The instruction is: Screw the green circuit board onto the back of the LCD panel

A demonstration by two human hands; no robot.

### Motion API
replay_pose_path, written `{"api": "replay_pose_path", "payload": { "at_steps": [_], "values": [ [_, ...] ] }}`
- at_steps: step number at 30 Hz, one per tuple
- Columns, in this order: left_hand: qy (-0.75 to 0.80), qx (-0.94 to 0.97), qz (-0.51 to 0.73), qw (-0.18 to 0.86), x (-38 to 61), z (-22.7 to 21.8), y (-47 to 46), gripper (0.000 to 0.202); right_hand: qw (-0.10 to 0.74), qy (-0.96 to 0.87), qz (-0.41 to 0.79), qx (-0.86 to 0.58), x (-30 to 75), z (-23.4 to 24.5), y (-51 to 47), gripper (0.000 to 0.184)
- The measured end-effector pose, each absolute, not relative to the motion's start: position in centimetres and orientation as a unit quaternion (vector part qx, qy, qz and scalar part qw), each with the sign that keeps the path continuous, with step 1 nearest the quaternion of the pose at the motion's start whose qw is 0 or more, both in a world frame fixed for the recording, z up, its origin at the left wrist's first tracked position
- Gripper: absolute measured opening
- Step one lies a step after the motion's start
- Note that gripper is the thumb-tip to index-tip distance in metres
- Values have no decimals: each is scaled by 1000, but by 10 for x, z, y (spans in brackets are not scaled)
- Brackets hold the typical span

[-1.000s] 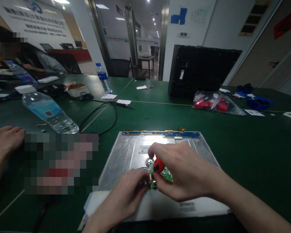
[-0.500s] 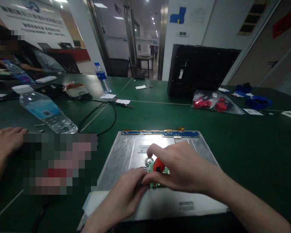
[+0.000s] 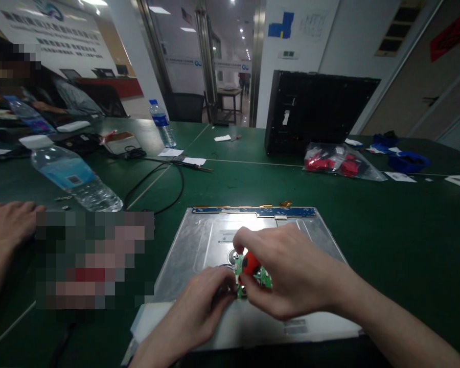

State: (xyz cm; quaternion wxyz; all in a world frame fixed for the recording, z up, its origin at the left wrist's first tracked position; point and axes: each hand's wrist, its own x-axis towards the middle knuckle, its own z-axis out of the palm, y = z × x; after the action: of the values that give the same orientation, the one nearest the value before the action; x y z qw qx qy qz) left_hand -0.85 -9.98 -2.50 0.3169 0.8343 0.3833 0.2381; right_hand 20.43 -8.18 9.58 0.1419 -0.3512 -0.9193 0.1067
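Green circuit board on a silver panel, beneath a red-and-black tool pinched between thumb and curled fingers of the right hand, with the left hand half-closed at the board's left edge (hold on anything impossible to tell).

The right hand covers most of the green circuit board, and the working end of the red-and-black tool in its grip is out of sight. The left hand has its fingertips lost at the board's 9 o'clock side, so whether they pinch it cannot be told. Print on the label of the metal panel is too small to read. At 7 o'clock the left forearm runs off the bottom edge, at 4 o'clock the right forearm. Pixelation blots out whatever lies at 8 o'clock, and a co-worker's hand at 9 o'clock is cut by the left edge
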Motion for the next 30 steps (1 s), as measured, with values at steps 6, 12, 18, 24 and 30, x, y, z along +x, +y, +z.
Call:
{"api": "replay_pose_path", "payload": {
  "at_steps": [6, 12, 18, 24, 30],
  "values": [
    [378, 836, 242, 315, -9, -27, -100, 14, 127, -913, 104, -373, 205, 96, -81, 34],
    [386, 834, 238, 313, -9, -27, -101, 13, 147, -910, 133, -364, 207, 98, -80, 25],
    [382, 835, 248, 308, -9, -28, -100, 14, 133, -901, 118, -396, 207, 97, -79, 31],
    [387, 836, 240, 304, -9, -28, -100, 11, 160, -906, 142, -367, 207, 98, -81, 26],
    [377, 835, 245, 318, -9, -28, -101, 13, 130, -903, 110, -395, 206, 97, -80, 21]
  ]
}}
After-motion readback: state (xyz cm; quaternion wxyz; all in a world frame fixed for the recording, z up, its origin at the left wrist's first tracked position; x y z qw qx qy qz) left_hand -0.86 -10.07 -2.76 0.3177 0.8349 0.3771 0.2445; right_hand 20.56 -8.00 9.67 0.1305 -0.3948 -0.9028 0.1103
